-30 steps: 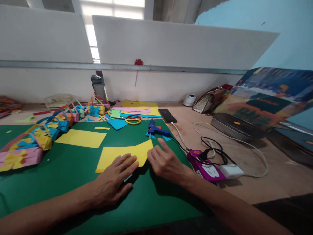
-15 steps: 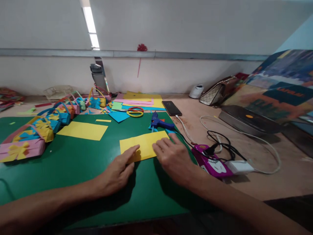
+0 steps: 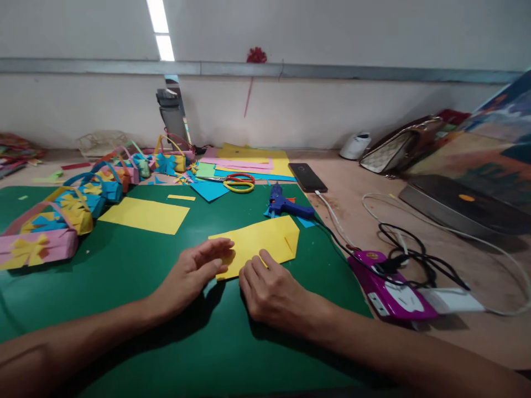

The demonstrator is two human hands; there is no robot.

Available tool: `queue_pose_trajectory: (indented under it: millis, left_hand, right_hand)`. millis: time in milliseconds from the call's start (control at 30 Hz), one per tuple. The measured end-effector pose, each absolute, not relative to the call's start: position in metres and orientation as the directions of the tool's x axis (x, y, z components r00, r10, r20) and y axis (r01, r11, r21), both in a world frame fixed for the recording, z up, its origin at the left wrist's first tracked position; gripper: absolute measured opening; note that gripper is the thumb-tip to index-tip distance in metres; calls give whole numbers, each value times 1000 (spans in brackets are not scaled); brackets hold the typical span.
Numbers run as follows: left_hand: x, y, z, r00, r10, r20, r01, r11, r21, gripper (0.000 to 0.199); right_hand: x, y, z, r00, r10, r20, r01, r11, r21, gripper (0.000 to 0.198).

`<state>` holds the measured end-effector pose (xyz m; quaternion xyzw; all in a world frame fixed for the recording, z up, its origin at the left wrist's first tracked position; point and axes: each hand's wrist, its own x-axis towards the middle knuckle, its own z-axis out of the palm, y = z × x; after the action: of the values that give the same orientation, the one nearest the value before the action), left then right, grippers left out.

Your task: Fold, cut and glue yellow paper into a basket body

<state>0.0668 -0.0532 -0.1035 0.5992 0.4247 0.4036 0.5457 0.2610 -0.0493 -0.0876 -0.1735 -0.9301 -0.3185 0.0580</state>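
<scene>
A folded piece of yellow paper (image 3: 265, 236) lies on the green board (image 3: 166, 354) in front of me, its right end creased at the corners. My left hand (image 3: 194, 273) is at the paper's left end, fingers stretched out and thumb apart from them. Curled fingers of my right hand (image 3: 276, 287) rest on the near edge of the same paper, around its middle; their tips are partly hidden. Just beyond the paper lies a blue glue gun (image 3: 290, 205). A flat yellow sheet (image 3: 145, 214) and a thin yellow strip (image 3: 181, 197) lie to the left.
Several small paper baskets (image 3: 41, 247) with bows line the left. Scissors (image 3: 239, 183), coloured sheets (image 3: 249, 155) and a phone (image 3: 307, 178) lie behind. A purple extension socket (image 3: 390, 290) with tangled cables and a dark case (image 3: 460, 202) are at the right. A bottle (image 3: 171, 119) stands by the wall.
My right hand has moved from the paper's right end to its near edge, uncovering the creased right end. My left hand stays at the left end. The view has shifted slightly.
</scene>
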Motion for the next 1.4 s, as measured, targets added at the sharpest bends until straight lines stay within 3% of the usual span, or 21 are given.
queue_pose_trajectory:
  millis: [67,133,200,300,400,467,600,733,833,967,1200,1400]
  left_hand:
    - [59,-52,-105,390,874,289,294,-416,860,30]
    - [51,-50,-108,546,662,514,422,-747,513,28]
    - [47,-50,-109,677,484,554,446,-869,214,24]
    - [48,-53,-108,763,417,494,441,-895,75,11]
    - [50,-56,-106,814,380,439,387,-919,78,17]
    - [50,-57,-105,848,372,377,361,-927,102,21]
    - [49,-59,-108,867,376,327,348,-927,142,22]
    - [51,-60,-112,852,397,341,363,-918,161,21]
    - [54,-60,-112,837,424,346,380,-905,190,21]
    - [57,-61,-107,824,449,346,390,-892,229,21]
    - [55,-60,-108,805,481,346,370,-864,341,21]
    - [55,-59,-116,724,567,392,392,-807,442,19]
  right_hand:
    - [265,-49,-86,-931,273,241,363,752,551,24]
    - [270,-49,-85,-927,253,278,367,768,525,26]
    - [275,-50,-85,-922,232,309,365,787,497,29]
    - [279,-52,-85,-926,196,324,336,819,465,31]
    - [280,-54,-86,-936,175,305,296,861,413,30]
    - [279,-55,-88,-935,226,274,312,890,332,27]
    - [278,-62,-87,-865,480,146,491,870,49,17]
    - [280,-68,-76,-697,703,-142,709,648,-277,16]
    - [282,-66,-66,-661,693,-287,730,506,-461,20]
    - [286,-61,-58,-693,646,-322,649,363,-669,22]
    - [284,-60,-55,-641,594,-487,650,81,-755,25]
    - [283,-60,-56,-589,615,-524,613,-82,-786,30]
